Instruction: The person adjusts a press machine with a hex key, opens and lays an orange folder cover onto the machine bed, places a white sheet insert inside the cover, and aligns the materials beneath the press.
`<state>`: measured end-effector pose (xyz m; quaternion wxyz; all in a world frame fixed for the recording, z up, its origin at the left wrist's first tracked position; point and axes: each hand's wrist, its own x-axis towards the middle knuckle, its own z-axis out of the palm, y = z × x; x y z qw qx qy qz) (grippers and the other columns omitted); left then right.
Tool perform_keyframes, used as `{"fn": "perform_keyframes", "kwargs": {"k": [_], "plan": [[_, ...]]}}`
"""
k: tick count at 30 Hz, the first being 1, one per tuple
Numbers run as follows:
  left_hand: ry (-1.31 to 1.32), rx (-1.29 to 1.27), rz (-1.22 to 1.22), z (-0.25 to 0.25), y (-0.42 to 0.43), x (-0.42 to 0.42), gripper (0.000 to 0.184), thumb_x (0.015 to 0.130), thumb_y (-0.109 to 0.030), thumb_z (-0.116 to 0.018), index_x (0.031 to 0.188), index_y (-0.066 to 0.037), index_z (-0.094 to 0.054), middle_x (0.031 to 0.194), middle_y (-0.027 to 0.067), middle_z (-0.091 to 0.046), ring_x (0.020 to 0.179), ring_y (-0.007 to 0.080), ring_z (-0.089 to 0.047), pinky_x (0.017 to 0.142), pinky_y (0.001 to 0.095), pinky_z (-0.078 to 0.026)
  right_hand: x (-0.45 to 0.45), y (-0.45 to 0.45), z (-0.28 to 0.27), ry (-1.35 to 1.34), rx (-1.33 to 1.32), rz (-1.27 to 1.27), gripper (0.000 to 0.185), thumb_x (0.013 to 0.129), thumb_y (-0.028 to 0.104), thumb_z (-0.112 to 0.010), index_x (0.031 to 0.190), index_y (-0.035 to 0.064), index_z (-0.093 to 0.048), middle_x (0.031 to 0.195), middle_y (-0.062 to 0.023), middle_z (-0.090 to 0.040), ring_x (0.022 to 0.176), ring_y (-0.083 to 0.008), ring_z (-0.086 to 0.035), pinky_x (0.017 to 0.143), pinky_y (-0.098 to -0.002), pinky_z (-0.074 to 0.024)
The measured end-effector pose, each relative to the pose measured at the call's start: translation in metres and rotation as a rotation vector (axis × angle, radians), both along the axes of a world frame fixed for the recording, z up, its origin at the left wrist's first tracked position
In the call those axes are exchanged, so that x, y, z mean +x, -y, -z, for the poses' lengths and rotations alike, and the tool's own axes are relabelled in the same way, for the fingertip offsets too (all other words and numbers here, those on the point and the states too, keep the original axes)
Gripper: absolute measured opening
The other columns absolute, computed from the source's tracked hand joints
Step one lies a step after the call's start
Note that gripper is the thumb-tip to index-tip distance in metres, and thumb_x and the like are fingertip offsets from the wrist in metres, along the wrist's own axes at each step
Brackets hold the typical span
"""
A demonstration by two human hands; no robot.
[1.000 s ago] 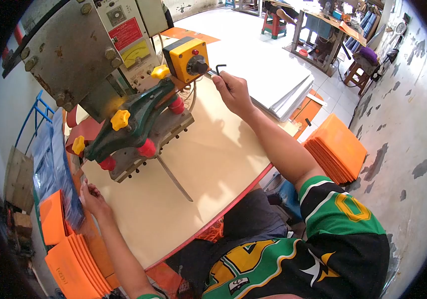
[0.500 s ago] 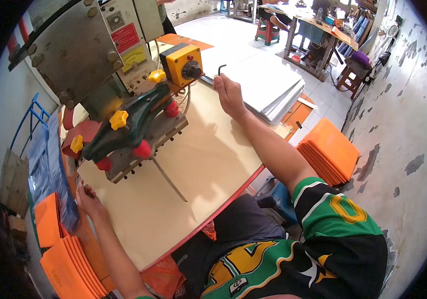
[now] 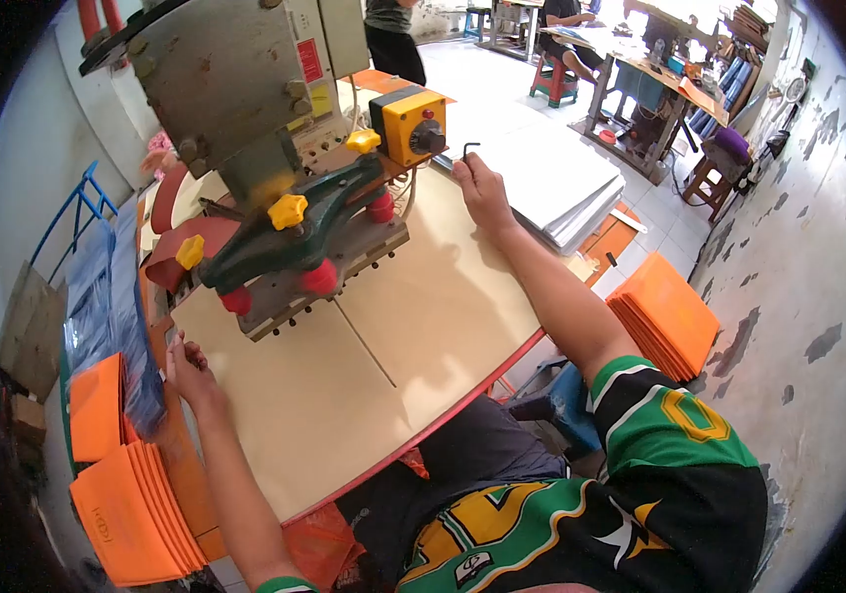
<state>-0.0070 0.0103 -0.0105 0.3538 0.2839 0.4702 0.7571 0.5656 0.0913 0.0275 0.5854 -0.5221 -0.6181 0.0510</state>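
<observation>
R hand [image 3: 485,195] at 1 o'clock is a closed fist w/ a black L-rod [image 3: 469,148] sticking up out of it; L hand [image 3: 192,374] at 8 is half-curled by the L edge of the beige sheet [image 3: 443,306], can't tell if it grips anything. Sheet sits mid-dial, partly under press head [image 3: 295,242] at 10, thin strip [image 3: 367,343] running out from beneath. Text: red label [image 3: 310,59] at 11 too small to read, yellow 0 (or O) on R sleeve [image 3: 695,413] at 4 legible, orange stack [image 3: 131,514] marking at 8 unclear.
</observation>
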Motion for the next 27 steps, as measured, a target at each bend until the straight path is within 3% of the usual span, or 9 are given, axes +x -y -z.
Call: {"fn": "perform_keyframes", "kwargs": {"k": [8, 16, 23, 25, 27], "plan": [[0.014, 0.004, -0.015, -0.002, -0.001, 0.005, 0.021, 0.107, -0.026, -0.067, 0.116, -0.007, -0.07, 0.079, -0.0033, -0.063, 0.067, 0.0054, -0.052, 0.061, 0.0223, -0.036, -0.003, 0.006, -0.006, 0.06, -0.092, 0.044, 0.033, 0.11, 0.034, -0.058, 0.112, 0.0007, -0.061, 0.085, -0.0265, -0.07, 0.081, -0.046, -0.07, 0.074, -0.0495, -0.0534], [-0.011, 0.036, 0.016, -0.003, 0.003, 0.007, 0.022, 0.107, -0.026, -0.067, 0.117, -0.007, -0.07, 0.079, -0.0023, -0.063, 0.067, 0.0055, -0.052, 0.06, 0.0223, -0.037, -0.007, 0.013, -0.01, 0.053, -0.072, -0.004, 0.027, 0.107, 0.026, -0.065, 0.114, -0.0003, -0.067, 0.078, -0.0189, -0.069, 0.068, -0.027, -0.066, 0.069, -0.0411, -0.0524], [0.006, 0.002, -0.01, -0.006, -0.001, 0.004, 0.022, 0.107, -0.026, -0.067, 0.117, -0.007, -0.07, 0.078, -0.0031, -0.062, 0.067, 0.0054, -0.051, 0.06, 0.0223, -0.037, -0.007, 0.007, -0.003, 0.07, -0.112, -0.029, 0.029, 0.107, 0.028, -0.064, 0.114, 0.0007, -0.068, 0.075, -0.0168, -0.068, 0.065, -0.0263, -0.063, 0.067, -0.0409, -0.0504], [-0.032, 0.013, -0.019, -0.004, -0.003, 0.001, 0.021, 0.107, -0.026, -0.067, 0.116, -0.007, -0.07, 0.078, -0.0032, -0.061, 0.067, 0.0054, -0.051, 0.06, 0.0221, -0.037, -0.005, 0.003, 0.002, 0.117, -0.189, -0.042, 0.029, 0.106, 0.029, -0.064, 0.114, 0.001, -0.068, 0.078, -0.0194, -0.07, 0.068, -0.0318, -0.067, 0.07, -0.0439, -0.0526], [-0.073, 0.019, -0.03, 0.0, -0.004, -0.001, 0.021, 0.107, -0.026, -0.067, 0.116, -0.007, -0.07, 0.078, -0.0033, -0.061, 0.067, 0.0055, -0.051, 0.06, 0.022, -0.037, -0.005, 0.0, 0.005, 0.141, -0.155, -0.063, 0.029, 0.105, 0.028, -0.066, 0.111, -0.0004, -0.067, 0.079, -0.0176, -0.067, 0.069, -0.0293, -0.063, 0.07, -0.0429, -0.0512]]}}
